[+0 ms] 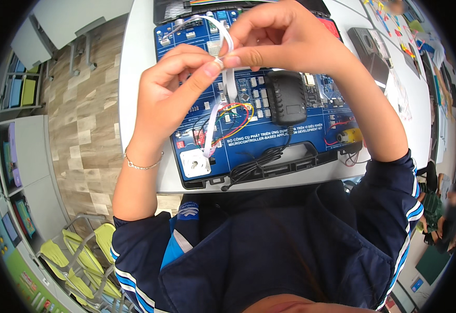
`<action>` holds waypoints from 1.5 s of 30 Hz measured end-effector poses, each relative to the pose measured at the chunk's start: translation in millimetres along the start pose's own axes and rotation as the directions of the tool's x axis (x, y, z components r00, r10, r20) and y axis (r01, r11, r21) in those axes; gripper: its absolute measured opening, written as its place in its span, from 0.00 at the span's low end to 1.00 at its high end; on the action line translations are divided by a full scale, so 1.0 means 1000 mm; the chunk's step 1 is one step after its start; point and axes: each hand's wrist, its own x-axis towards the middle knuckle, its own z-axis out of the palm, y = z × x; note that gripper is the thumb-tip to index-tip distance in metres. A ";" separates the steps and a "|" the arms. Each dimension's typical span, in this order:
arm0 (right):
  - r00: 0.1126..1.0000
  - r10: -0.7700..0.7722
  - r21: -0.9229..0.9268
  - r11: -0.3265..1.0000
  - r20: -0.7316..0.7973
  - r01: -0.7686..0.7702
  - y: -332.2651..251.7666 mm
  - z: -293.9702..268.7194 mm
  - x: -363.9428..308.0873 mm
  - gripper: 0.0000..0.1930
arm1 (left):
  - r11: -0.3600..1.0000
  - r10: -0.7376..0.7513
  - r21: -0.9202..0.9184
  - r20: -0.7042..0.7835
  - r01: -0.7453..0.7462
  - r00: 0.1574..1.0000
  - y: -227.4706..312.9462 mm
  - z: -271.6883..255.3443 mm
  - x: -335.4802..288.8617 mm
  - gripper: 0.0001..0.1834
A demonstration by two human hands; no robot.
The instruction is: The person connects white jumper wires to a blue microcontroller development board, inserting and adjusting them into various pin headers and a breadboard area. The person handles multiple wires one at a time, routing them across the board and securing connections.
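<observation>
Above a blue microcontroller kit board (223, 159), my left hand (170, 94) and my right hand (290, 39) meet fingertip to fingertip. Both pinch a folded white flat cable (230, 86) at one spot, where a thin pale band seems to cross it. One loop of the cable arches over the far left of the board; another strand hangs toward a white square motor (194, 164) at the near left corner. Just right of the cable lies a black power adapter (286, 99). Red, yellow and black jumper wires (246, 116) curl beneath my hands.
The board sits in an open black case (311, 154) on a white table (139, 78). The adapter's bundled black cord (256, 167) lies along the near edge, a yellow motor (349, 135) at the right. Beyond stands a dark boxy device (370, 49). Green chairs (82, 250) stand left; people (442, 208) are at right.
</observation>
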 end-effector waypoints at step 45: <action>0.952 0.084 -0.672 0.691 -0.293 -0.268 0.015 0.030 -0.037 0.05 | 0.984 0.039 0.176 -0.146 -0.013 0.989 -0.010 -0.021 0.009 0.11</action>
